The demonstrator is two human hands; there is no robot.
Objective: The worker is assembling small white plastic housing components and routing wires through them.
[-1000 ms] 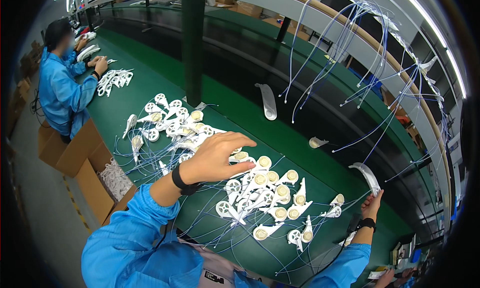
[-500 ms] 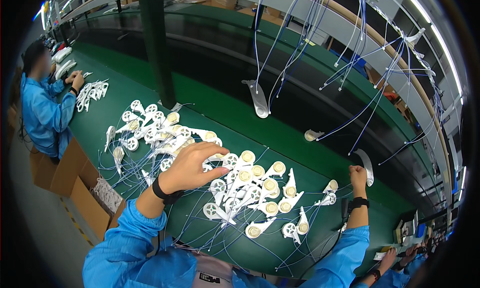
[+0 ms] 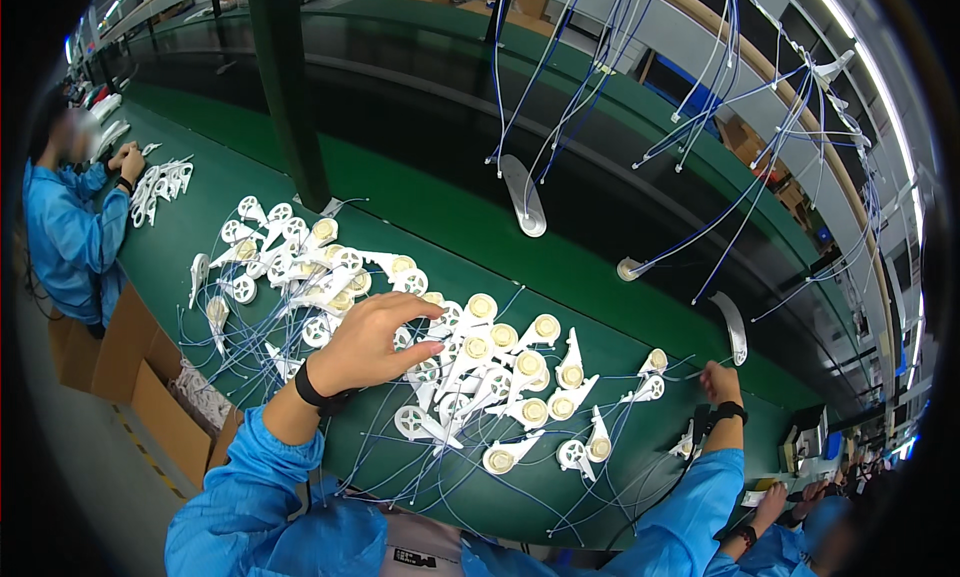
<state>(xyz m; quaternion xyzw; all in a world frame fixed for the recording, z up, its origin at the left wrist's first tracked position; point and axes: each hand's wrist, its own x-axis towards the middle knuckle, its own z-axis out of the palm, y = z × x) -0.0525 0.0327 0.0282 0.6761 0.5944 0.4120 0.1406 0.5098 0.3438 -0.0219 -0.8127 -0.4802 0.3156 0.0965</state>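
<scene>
Hand (image 3: 372, 339) on round white plastic parts (image 3: 480, 362)

A co-worker in a blue coat (image 3: 62, 239) sits far to my left at the green bench (image 3: 420, 207). Cardboard boxes (image 3: 130, 377) stand below its edge, and blue wires (image 3: 640, 87) hang from the overhead rail (image 3: 760, 87).
</scene>
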